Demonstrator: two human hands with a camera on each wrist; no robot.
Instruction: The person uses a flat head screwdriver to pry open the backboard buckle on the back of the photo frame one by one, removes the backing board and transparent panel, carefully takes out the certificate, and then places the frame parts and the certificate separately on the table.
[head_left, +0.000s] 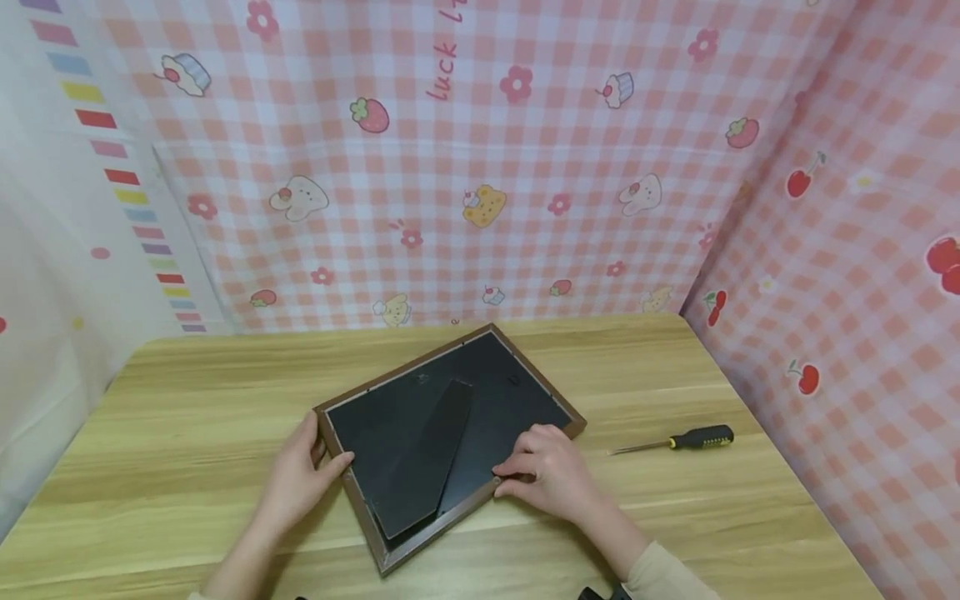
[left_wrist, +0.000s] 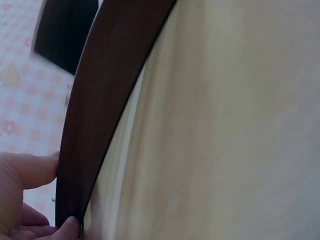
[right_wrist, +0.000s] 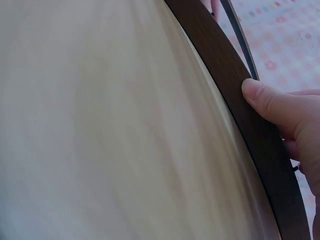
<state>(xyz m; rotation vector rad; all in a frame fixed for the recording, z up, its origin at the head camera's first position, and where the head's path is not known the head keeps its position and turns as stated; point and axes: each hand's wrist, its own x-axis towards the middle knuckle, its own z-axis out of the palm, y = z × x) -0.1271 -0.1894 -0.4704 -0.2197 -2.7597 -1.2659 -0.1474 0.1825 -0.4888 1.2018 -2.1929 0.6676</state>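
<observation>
A brown picture frame [head_left: 372,537] lies back up on the table in the head view, turned at an angle. Its black backing board [head_left: 495,392] carries a black easel stand [head_left: 431,462], which slants across it. My left hand [head_left: 303,471] grips the frame's left side, thumb over the top edge. In the left wrist view, thumb and fingers sit on opposite edges of the brown rail [left_wrist: 100,100]. My right hand [head_left: 547,471] pinches the near right rail, with thumb against the outer side [right_wrist: 260,135] and curled fingers over the inner edge.
A screwdriver [head_left: 701,437] with a black and yellow handle lies right of the frame, its tip towards the frame. The wood-grain table [head_left: 225,375] meets a pink checked cloth [head_left: 450,250] at the back and another at the right. A black object [head_left: 600,593] shows at the bottom edge.
</observation>
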